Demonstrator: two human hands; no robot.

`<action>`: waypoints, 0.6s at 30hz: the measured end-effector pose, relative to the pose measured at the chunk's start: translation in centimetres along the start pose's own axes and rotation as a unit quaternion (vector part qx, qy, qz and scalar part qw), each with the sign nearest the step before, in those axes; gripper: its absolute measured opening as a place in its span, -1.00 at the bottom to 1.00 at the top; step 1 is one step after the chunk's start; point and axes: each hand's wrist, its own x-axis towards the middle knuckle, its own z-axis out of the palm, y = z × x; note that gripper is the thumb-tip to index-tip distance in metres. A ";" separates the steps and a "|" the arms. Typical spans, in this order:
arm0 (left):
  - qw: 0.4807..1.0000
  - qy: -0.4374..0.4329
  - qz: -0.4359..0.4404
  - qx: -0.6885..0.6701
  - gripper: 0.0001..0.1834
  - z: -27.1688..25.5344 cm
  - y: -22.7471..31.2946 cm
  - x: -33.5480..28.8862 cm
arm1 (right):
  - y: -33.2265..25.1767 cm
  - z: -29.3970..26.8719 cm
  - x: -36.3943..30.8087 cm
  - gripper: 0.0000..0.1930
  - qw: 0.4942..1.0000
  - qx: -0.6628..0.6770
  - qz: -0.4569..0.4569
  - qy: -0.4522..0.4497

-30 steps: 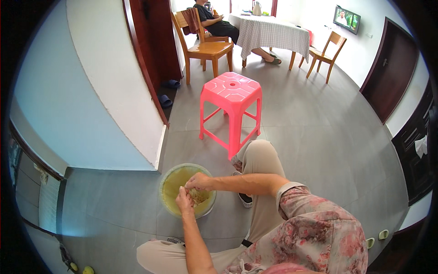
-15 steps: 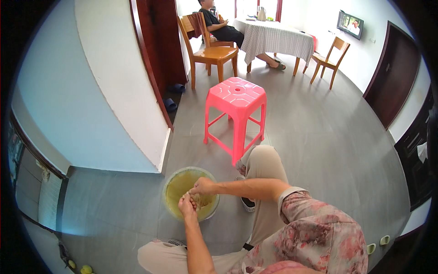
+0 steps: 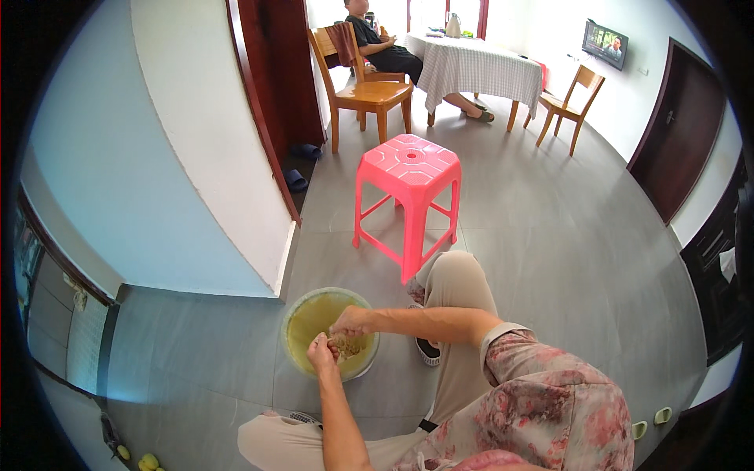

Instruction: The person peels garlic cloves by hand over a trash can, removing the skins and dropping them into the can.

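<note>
A round bucket point(image 3: 295, 353) with a pale rim and a yellow-green inside stands on the floor in front of me, left of my right leg. Clumped brownish matter point(image 3: 351, 345) lies in its right part, partly covered by my hands. Over the bucket my left hand point(image 3: 323, 351) is closed, fingertips pinched upward. Close beside it, my right hand point(image 3: 353, 320) is also closed, its fingers bent down toward the left fingertips. Anything small between the fingers is too fine to make out.
A pink plastic stool point(image 3: 411, 169) stands just beyond the bucket. Farther back are wooden chairs point(image 3: 373, 96), a table with a checked cloth point(image 3: 471, 67) and a seated person point(image 3: 385, 55). A white wall corner point(image 3: 275, 271) rises at the left. Green slippers point(image 3: 663, 415) lie at the right.
My right hand has shifted slightly in the pinch near my left fingertips, and more of the brownish matter in the bucket shows. The left hand stays nearly in place.
</note>
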 end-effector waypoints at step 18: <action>0.998 -0.053 -0.037 0.024 -0.84 0.3 0.3 -1.1 | -5.8 -5.0 -0.8 -0.73 0.964 0.237 0.039 -0.113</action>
